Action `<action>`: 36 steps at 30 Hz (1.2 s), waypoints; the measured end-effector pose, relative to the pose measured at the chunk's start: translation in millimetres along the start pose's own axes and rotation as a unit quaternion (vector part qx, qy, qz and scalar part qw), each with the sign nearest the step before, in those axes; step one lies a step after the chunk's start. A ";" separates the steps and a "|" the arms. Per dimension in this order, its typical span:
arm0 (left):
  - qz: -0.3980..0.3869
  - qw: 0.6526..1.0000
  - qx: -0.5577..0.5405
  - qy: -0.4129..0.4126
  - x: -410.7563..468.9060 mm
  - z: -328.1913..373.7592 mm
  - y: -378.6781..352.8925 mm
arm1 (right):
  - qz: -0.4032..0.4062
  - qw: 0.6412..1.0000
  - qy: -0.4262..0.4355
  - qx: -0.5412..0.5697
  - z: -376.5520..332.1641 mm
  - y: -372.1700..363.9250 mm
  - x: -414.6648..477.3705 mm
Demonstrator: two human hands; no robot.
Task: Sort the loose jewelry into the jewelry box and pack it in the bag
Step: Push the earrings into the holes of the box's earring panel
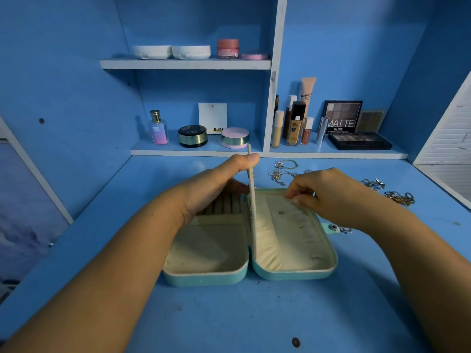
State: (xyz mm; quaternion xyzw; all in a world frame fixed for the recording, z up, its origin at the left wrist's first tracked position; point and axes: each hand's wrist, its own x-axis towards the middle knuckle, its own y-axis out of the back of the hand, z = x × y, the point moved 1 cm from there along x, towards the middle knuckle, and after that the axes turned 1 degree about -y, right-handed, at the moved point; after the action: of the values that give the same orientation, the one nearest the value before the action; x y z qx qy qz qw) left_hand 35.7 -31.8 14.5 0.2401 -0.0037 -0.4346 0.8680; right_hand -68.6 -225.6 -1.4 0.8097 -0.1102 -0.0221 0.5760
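A teal jewelry box (293, 272) lies open flat on the blue desk, cream lining up. My left hand (216, 184) holds its thin middle divider panel (252, 189) upright, thumb on the top edge. My right hand (323, 192) hovers over the far end of the right half, fingertips pinched on something small that I cannot make out. A small stud (281, 212) sits on the right lining. Ring rolls (224, 205) show in the left half under my left hand. Loose silver jewelry (283, 170) lies behind the box. No bag is in view.
More chains and rings (398, 197) lie on the desk at the right. The shelf behind holds cosmetics: a perfume bottle (158, 128), compacts (234, 138), foundation bottles (295, 123) and eyeshadow palettes (359, 141). A white slatted panel (448, 138) stands at the right edge.
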 end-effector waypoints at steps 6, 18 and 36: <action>0.003 1.000 -0.008 0.003 0.1 -0.7 -0.1 | -0.028 0.998 0.046 -0.045 -6.9 -7.4 2.5; -0.004 1.000 -0.004 -0.002 -0.3 0.0 0.1 | -0.014 0.995 0.071 -0.069 -17.0 -15.7 6.3; -0.033 0.998 -0.056 -0.007 7.3 -7.2 6.3 | 0.110 0.966 -0.033 0.230 -29.0 -43.6 17.8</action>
State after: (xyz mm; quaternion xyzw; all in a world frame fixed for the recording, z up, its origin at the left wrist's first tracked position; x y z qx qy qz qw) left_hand 46.6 -31.2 9.3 0.1882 0.0222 -0.4642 0.8652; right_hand -39.9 -188.8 -30.9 0.9021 -0.2192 0.0409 0.3694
